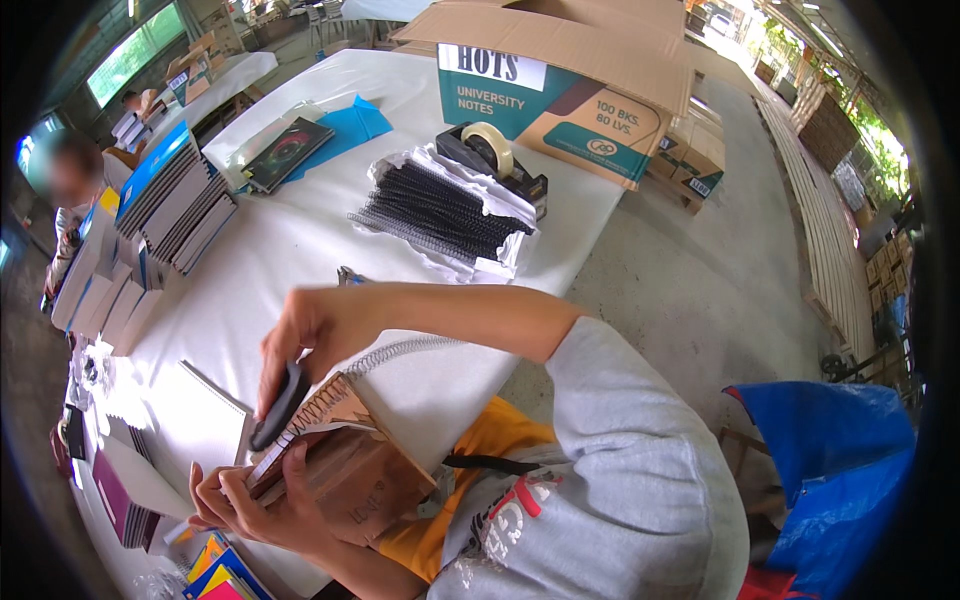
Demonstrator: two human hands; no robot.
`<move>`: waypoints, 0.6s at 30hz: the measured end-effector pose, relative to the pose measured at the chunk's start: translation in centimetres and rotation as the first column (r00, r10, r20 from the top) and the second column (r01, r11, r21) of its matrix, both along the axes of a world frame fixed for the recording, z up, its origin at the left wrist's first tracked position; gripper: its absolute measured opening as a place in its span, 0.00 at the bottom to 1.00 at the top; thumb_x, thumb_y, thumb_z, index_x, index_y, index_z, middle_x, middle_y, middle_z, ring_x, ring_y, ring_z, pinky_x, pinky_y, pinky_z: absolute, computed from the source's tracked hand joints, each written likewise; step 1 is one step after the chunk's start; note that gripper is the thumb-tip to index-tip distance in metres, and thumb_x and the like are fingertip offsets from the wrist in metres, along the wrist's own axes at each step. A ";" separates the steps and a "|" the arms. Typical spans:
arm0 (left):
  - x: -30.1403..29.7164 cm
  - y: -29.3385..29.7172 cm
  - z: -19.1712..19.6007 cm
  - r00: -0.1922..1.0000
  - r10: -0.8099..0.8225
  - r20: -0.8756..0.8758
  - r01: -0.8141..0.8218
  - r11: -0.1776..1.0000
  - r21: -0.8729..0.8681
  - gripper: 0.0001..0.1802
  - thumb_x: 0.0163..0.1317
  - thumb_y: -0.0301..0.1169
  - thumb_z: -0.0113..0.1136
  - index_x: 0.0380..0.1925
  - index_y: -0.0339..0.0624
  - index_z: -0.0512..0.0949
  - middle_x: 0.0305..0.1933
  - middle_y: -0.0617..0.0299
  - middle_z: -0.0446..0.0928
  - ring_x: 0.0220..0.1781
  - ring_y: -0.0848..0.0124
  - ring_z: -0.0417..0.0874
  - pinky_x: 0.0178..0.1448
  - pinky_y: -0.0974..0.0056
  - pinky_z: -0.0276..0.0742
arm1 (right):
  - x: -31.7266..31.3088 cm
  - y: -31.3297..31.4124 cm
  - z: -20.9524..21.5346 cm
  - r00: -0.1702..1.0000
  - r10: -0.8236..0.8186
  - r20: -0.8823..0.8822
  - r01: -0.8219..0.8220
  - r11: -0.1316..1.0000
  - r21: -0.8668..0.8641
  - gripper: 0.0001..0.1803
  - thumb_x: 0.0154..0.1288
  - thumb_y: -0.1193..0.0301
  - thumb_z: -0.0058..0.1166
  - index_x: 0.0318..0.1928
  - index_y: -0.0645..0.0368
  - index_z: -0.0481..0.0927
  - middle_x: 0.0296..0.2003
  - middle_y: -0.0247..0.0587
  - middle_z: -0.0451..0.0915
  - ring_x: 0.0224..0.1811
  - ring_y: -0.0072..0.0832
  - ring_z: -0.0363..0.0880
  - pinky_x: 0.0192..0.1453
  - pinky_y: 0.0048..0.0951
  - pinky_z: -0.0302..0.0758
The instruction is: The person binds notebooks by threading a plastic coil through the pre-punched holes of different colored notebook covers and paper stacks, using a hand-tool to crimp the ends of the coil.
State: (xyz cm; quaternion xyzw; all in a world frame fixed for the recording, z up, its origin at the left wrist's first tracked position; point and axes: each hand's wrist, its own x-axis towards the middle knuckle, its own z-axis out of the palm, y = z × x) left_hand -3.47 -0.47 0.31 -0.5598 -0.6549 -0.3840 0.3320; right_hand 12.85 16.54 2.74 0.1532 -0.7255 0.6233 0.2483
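A brown-covered spiral notebook (pixel 365 480) is tilted in front of my body, with a wire coil (pixel 410 347) running through its holed edge. The coil's loose length trails to the right over the table. My left hand (pixel 255 505) grips the notebook's lower left edge, its thumb on the cover and fingers beneath. My right hand (pixel 300 335) is closed around a dark, elongated tool (pixel 282 408), whose lower end touches or sits close to the coiled edge. Its exact kind is unclear. A white spiral pad (pixel 205 415) lies left of my hands.
Black binding coils (pixel 440 215) lie on paper, near a tape dispenser (pixel 490 155) and a large cardboard box (pixel 560 100). Notebook stacks (pixel 175 205) line the table's left side, where another person sits. A blue tarp (pixel 840 480) hangs at right.
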 end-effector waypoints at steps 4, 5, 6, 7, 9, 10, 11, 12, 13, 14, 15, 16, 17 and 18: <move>0.1 0.0 0.0 0.999 -0.040 0.003 0.040 0.998 -0.047 0.31 0.42 0.57 0.66 0.20 0.40 0.66 0.29 0.59 0.65 0.53 0.52 0.71 0.64 0.41 0.46 | -0.4 0.2 0.1 0.994 0.103 -0.046 -0.098 0.990 0.103 0.13 0.49 0.78 0.60 0.39 0.62 0.84 0.38 0.45 0.83 0.41 0.25 0.80 0.47 0.25 0.70; 0.7 0.2 0.2 1.000 -0.005 -0.026 0.005 1.000 -0.008 0.30 0.46 0.58 0.63 0.18 0.42 0.66 0.26 0.61 0.63 0.53 0.53 0.72 0.64 0.43 0.46 | -0.4 1.0 -0.1 0.996 0.016 0.088 -0.028 0.990 0.136 0.13 0.50 0.78 0.59 0.39 0.61 0.84 0.39 0.44 0.84 0.41 0.24 0.80 0.47 0.24 0.68; 0.6 0.2 0.2 1.000 -0.008 -0.026 0.008 1.000 -0.008 0.30 0.46 0.58 0.63 0.18 0.42 0.66 0.26 0.61 0.63 0.53 0.53 0.72 0.64 0.43 0.46 | -0.2 1.3 -0.5 0.983 -0.130 0.128 0.109 0.981 0.159 0.13 0.50 0.81 0.58 0.39 0.58 0.85 0.39 0.42 0.84 0.41 0.23 0.80 0.49 0.24 0.66; -0.1 0.1 0.2 1.000 -0.015 0.014 0.016 1.000 -0.019 0.30 0.43 0.58 0.65 0.18 0.42 0.66 0.27 0.61 0.63 0.53 0.53 0.72 0.64 0.42 0.46 | -0.2 0.6 0.6 0.985 -0.116 0.127 0.095 0.982 0.162 0.13 0.50 0.81 0.58 0.39 0.58 0.85 0.39 0.42 0.84 0.41 0.23 0.80 0.49 0.24 0.66; -0.6 -0.3 -0.2 0.998 0.006 0.061 -0.004 0.999 -0.039 0.31 0.40 0.59 0.67 0.18 0.43 0.66 0.27 0.61 0.64 0.53 0.53 0.72 0.64 0.42 0.46 | -0.2 -1.3 3.0 0.977 0.188 -0.106 -0.166 0.968 0.187 0.15 0.49 0.83 0.57 0.39 0.57 0.85 0.38 0.41 0.84 0.39 0.22 0.79 0.49 0.25 0.68; -0.6 -0.4 -0.1 0.999 0.008 0.035 -0.006 0.998 -0.062 0.31 0.39 0.60 0.67 0.18 0.43 0.67 0.27 0.60 0.64 0.53 0.53 0.72 0.64 0.42 0.46 | -0.7 -0.6 1.9 0.978 0.190 -0.084 -0.179 0.976 0.126 0.16 0.47 0.83 0.57 0.39 0.57 0.85 0.36 0.41 0.84 0.38 0.22 0.79 0.48 0.27 0.70; -0.5 -0.5 0.2 1.000 0.015 0.010 -0.014 0.996 -0.086 0.32 0.37 0.61 0.68 0.18 0.44 0.67 0.27 0.60 0.65 0.53 0.53 0.72 0.64 0.41 0.46 | -1.5 0.7 0.3 0.998 0.067 -0.009 -0.063 0.970 0.235 0.13 0.49 0.80 0.59 0.39 0.59 0.85 0.35 0.41 0.84 0.37 0.23 0.80 0.46 0.28 0.70; 0.0 -0.5 0.7 1.000 0.023 0.020 -0.021 0.996 -0.091 0.32 0.36 0.62 0.67 0.18 0.45 0.68 0.29 0.59 0.66 0.53 0.52 0.72 0.64 0.40 0.46 | -1.9 1.5 -0.2 0.995 -0.077 0.063 0.051 0.939 0.339 0.11 0.51 0.77 0.59 0.39 0.60 0.85 0.35 0.41 0.84 0.37 0.25 0.80 0.46 0.28 0.71; -0.1 -0.7 1.0 0.998 0.021 0.054 -0.014 0.993 -0.120 0.34 0.35 0.64 0.66 0.18 0.44 0.68 0.29 0.57 0.67 0.53 0.52 0.72 0.64 0.40 0.46 | -2.1 1.6 0.0 0.973 -0.206 0.103 0.139 0.882 0.451 0.10 0.54 0.74 0.60 0.38 0.61 0.85 0.36 0.42 0.84 0.37 0.26 0.80 0.45 0.28 0.71; -0.5 -1.0 0.7 0.997 0.002 0.075 0.008 0.990 -0.141 0.33 0.34 0.62 0.68 0.18 0.43 0.69 0.30 0.56 0.67 0.53 0.51 0.71 0.65 0.40 0.45 | -1.8 1.3 0.3 0.995 -0.091 -0.035 0.097 0.952 0.290 0.11 0.55 0.71 0.59 0.38 0.61 0.85 0.36 0.43 0.84 0.37 0.27 0.79 0.44 0.28 0.72; 0.2 -1.0 1.0 0.995 -0.015 0.097 0.025 0.995 -0.100 0.30 0.34 0.59 0.69 0.18 0.43 0.71 0.30 0.55 0.68 0.53 0.51 0.71 0.66 0.40 0.44 | -1.3 0.6 1.2 0.983 0.019 -0.180 0.002 0.993 0.118 0.11 0.57 0.68 0.59 0.38 0.60 0.85 0.37 0.43 0.84 0.37 0.29 0.79 0.44 0.27 0.73; 0.5 -1.0 1.0 0.992 -0.014 0.127 0.026 0.995 -0.095 0.26 0.33 0.54 0.69 0.18 0.44 0.72 0.31 0.55 0.68 0.54 0.51 0.70 0.66 0.40 0.43 | -1.2 0.0 1.6 0.968 0.093 -0.235 -0.050 0.982 0.181 0.12 0.58 0.66 0.58 0.38 0.60 0.85 0.37 0.44 0.84 0.36 0.29 0.79 0.43 0.27 0.73; 0.6 -0.7 1.1 0.991 0.000 0.135 0.015 0.994 -0.107 0.25 0.32 0.52 0.69 0.18 0.45 0.72 0.31 0.55 0.68 0.54 0.52 0.70 0.66 0.40 0.42 | -0.8 -0.3 2.0 0.947 0.148 -0.285 -0.076 0.966 0.249 0.13 0.59 0.64 0.56 0.38 0.59 0.85 0.37 0.45 0.84 0.35 0.30 0.80 0.42 0.27 0.74; 0.5 -0.5 1.0 0.987 -0.030 0.161 0.054 0.987 -0.150 0.24 0.34 0.51 0.69 0.19 0.45 0.71 0.31 0.56 0.68 0.54 0.53 0.70 0.67 0.40 0.39 | -1.0 0.2 1.1 0.981 0.086 -0.172 -0.032 0.955 0.295 0.12 0.60 0.64 0.56 0.37 0.58 0.85 0.37 0.46 0.83 0.35 0.30 0.80 0.42 0.27 0.74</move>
